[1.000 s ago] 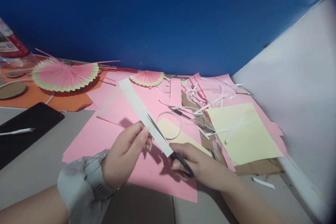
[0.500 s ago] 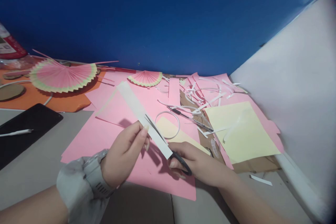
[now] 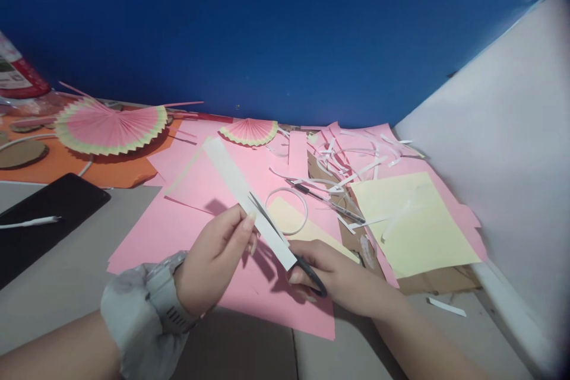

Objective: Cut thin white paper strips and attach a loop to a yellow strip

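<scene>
My left hand (image 3: 214, 264), with a grey watch on the wrist, pinches a long white paper strip (image 3: 231, 175) that slants up to the left. My right hand (image 3: 338, 276) grips black-handled scissors (image 3: 307, 273). The blades lie along the strip's lower half, near my left fingertips. Both hands hover over a large pink paper sheet (image 3: 164, 231) on the table.
A pale yellow sheet (image 3: 414, 225), a pen (image 3: 329, 205), a white ring (image 3: 289, 211) and several white paper offcuts (image 3: 351, 157) lie to the right. Two pink pleated fans (image 3: 109, 127) (image 3: 249, 130) sit at the back, a black tablet (image 3: 40, 219) on the left, a white wall (image 3: 503, 148) on the right.
The scissors' blades have crept slightly further along the strip. Both hands stay almost where they were.
</scene>
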`<state>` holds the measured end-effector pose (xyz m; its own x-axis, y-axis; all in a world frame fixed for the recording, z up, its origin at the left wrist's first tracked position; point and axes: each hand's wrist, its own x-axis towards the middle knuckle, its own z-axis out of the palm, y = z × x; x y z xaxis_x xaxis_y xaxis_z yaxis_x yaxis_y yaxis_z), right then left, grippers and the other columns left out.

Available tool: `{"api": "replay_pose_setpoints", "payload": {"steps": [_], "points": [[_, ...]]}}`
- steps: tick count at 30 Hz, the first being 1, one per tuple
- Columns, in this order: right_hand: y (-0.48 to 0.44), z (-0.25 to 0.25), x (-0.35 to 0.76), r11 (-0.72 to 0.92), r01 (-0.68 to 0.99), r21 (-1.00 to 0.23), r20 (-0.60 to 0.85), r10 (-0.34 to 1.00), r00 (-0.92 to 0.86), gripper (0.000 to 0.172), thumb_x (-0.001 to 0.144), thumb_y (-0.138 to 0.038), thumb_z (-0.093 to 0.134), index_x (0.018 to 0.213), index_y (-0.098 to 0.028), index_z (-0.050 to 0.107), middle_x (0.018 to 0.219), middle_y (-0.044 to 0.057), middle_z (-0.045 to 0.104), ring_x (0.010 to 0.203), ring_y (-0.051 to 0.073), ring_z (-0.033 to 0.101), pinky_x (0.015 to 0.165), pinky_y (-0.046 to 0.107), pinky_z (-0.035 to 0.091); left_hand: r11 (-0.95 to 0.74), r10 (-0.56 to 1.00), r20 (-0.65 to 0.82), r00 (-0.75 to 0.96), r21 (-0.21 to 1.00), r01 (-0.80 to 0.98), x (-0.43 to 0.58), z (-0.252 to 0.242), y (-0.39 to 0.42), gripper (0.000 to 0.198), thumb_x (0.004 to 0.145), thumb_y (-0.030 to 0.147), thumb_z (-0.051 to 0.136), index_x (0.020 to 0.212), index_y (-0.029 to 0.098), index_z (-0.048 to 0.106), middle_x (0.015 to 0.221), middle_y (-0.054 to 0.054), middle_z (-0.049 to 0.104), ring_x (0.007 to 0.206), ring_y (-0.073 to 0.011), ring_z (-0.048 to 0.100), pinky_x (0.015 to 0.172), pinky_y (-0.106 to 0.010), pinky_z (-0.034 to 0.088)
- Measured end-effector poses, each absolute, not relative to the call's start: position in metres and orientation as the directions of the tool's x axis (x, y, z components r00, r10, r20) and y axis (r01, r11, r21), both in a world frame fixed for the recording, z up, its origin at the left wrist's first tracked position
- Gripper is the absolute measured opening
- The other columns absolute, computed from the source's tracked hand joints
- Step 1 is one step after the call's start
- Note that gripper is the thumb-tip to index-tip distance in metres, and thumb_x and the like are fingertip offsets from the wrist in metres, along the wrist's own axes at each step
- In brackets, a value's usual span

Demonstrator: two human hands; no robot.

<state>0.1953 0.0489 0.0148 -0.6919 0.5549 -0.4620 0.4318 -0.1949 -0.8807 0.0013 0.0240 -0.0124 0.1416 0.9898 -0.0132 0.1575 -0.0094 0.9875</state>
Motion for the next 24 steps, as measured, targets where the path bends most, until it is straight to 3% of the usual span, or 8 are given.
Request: {"api": "replay_pose_setpoints", "payload": {"steps": [24], "points": [[0.05, 0.0145, 0.1944, -0.178, 0.421, -0.889, -0.445, 0.549, -0.708, 0.027, 0.087, -0.038, 0.052, 0.073, -0.016, 0.046, 0.059, -0.005, 0.046, 0.055, 0.008, 0.039, 0.054, 0.019, 0.031, -0.023, 0.982, -0.009, 0.187, 0.985, 0.171, 0.0018, -0.0168, 0.0245, 0.031, 0.095, 0.036, 0.031, 0.071, 0.019, 0.043, 0.061, 0.005, 0.045, 0.056, -0.0091, 0.045, 0.057, -0.024, 0.038]]}}
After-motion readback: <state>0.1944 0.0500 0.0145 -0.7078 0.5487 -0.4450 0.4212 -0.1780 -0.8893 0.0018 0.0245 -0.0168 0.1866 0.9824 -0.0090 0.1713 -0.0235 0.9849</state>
